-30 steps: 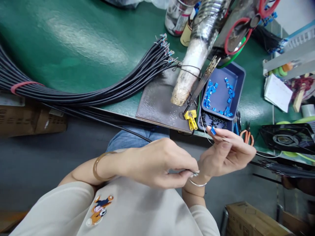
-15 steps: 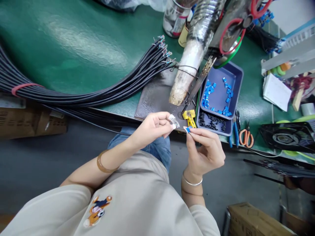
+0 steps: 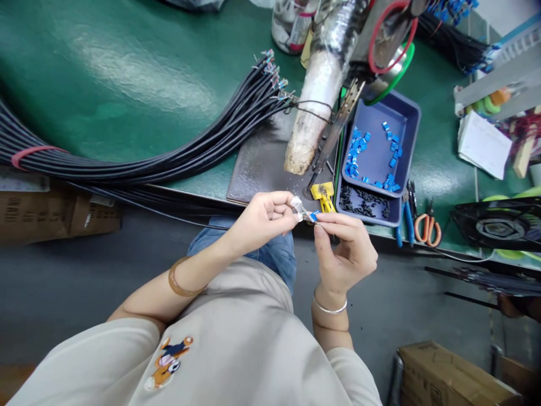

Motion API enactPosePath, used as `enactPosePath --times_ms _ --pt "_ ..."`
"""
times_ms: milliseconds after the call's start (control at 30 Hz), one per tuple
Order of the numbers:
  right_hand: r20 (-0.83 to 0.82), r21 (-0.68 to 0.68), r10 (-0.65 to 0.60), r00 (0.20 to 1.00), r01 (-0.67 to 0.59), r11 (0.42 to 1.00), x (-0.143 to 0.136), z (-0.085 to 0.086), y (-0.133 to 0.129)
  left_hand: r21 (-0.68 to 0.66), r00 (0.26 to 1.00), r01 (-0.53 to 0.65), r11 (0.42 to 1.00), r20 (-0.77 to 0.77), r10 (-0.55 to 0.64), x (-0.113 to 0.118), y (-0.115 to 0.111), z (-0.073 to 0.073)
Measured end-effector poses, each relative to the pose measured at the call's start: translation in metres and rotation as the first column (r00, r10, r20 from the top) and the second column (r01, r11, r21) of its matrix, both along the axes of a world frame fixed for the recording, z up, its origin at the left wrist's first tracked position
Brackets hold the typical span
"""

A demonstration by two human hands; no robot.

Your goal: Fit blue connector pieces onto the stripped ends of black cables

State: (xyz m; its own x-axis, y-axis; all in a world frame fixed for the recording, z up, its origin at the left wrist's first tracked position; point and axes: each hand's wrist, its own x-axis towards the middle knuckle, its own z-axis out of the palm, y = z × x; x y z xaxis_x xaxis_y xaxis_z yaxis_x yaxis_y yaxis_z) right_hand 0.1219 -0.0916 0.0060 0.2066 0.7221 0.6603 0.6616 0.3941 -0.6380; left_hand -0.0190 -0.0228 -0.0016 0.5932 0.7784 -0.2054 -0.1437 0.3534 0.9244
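Note:
My left hand [image 3: 273, 216] pinches a small silvery-white piece [image 3: 297, 206] at its fingertips, over the bench's front edge. Beside it, my right hand [image 3: 344, 245] grips a small blue connector [image 3: 313, 216] between thumb and fingers. The connector is at the silvery piece, close to my left fingertips; whether they are joined is too small to tell. Just behind my right fingertips is a yellow tool [image 3: 323, 193]. A white, dirty-tipped nozzle [image 3: 302, 141] hangs above the dark plate [image 3: 257, 169].
A thick bundle of black cables [image 3: 169, 166] crosses the green bench [image 3: 139, 73] from the left. At right are a tray of blue connectors [image 3: 412, 129], a tray of black parts [image 3: 397, 214], blue-handled pliers [image 3: 408, 220] and orange-handled scissors [image 3: 428, 228].
My right hand has moved left with the blue connector, bringing it up to the silvery piece in my left hand. The camera view has shifted slightly.

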Motion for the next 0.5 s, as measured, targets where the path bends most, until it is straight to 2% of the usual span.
enactPosePath --times_ms 500 --pt "0.007 -0.047 0.018 1.0 -0.017 0.999 0.0047 -0.0046 0.0022 0.003 0.999 0.03 1.0 -0.037 -0.03 0.003 -0.0027 -0.0028"
